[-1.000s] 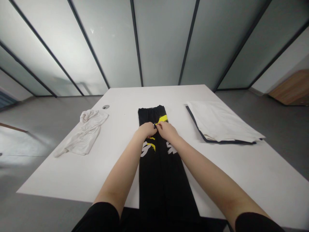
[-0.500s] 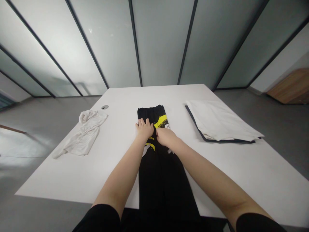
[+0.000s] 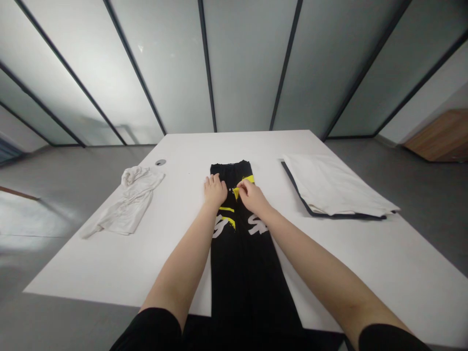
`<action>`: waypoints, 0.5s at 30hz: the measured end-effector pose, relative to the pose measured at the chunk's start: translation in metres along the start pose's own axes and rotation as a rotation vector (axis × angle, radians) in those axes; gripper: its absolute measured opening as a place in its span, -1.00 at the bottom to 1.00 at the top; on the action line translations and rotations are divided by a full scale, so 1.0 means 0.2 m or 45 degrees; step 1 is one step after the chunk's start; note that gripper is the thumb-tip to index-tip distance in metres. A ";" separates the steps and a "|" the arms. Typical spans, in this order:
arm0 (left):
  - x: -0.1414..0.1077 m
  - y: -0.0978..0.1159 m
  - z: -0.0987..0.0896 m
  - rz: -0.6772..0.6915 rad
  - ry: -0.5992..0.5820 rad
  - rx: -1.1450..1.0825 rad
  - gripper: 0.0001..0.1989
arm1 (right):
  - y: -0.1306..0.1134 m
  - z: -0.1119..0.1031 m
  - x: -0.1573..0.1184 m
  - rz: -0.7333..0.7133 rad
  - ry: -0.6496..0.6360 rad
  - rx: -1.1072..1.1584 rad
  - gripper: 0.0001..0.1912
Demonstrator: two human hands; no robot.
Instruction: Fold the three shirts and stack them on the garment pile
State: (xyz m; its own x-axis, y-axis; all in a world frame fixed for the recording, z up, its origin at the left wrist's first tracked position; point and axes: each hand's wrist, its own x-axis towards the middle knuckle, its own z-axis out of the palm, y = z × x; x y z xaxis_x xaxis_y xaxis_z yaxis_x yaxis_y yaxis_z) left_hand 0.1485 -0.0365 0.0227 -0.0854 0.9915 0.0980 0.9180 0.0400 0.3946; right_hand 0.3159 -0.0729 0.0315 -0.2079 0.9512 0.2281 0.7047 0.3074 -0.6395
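A pair of black trousers (image 3: 234, 258) with yellow and white print lies lengthwise in front of me, waistband away from me and legs reaching over the near table edge. My left hand (image 3: 216, 190) rests flat on the left side of the upper part, fingers stretched out and slightly apart. On the right side, my right hand (image 3: 252, 196) has its fingers curled in a pinch at the yellow print, closed on the trouser fabric. The fingertips partly cover the print there.
The white table (image 3: 175, 263) carries a crumpled white garment (image 3: 133, 204) on the left, by a round grey cable hole cover (image 3: 160, 162). Toward the right lies a folded white cloth (image 3: 329, 183) over a dark one. Frosted glass panels (image 3: 241, 63) stand behind.
My right hand has shifted slightly up and right from the middle of the trousers, uncovering the white print below. My left hand has moved a little left, toward the trousers' edge.
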 end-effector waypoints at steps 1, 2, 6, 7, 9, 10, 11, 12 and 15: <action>0.01 -0.02 0.00 -0.057 0.053 0.017 -0.38 | 0.02 0.00 0.00 -0.016 0.067 -0.071 -0.62; 0.01 -0.03 0.00 -0.105 0.100 0.043 -0.37 | 0.04 0.00 0.00 -0.030 0.077 -0.164 -0.58; 0.02 -0.08 0.00 -0.091 0.076 0.107 -0.37 | 0.11 0.03 -0.02 0.017 -0.187 -0.504 -0.44; 0.03 -0.08 0.00 -0.046 0.052 0.090 -0.37 | 0.11 0.04 -0.03 0.040 -0.236 -0.542 -0.42; 0.04 -0.08 0.00 0.034 0.021 0.025 -0.34 | 0.11 0.03 -0.04 0.083 -0.277 -0.574 -0.40; 0.06 -0.08 -0.01 0.055 0.021 -0.019 -0.33 | 0.10 0.03 -0.04 0.098 -0.271 -0.577 -0.40; 0.07 -0.08 -0.02 0.055 0.029 -0.073 -0.31 | 0.08 0.02 -0.04 0.102 -0.248 -0.574 -0.40; 0.09 -0.09 -0.03 0.031 0.037 -0.141 -0.31 | 0.06 0.01 -0.04 0.090 -0.210 -0.564 -0.41; 0.13 -0.12 -0.05 -0.134 0.018 -0.390 -0.31 | 0.02 0.02 -0.04 -0.033 -0.117 -0.500 -0.52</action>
State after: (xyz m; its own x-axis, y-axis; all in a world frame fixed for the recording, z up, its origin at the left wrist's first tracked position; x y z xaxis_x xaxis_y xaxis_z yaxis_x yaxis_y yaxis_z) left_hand 0.1212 -0.0121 0.0248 -0.1809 0.9820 0.0538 0.7449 0.1011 0.6594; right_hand 0.3175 -0.0794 0.0255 -0.2762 0.9472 0.1629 0.9004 0.3143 -0.3008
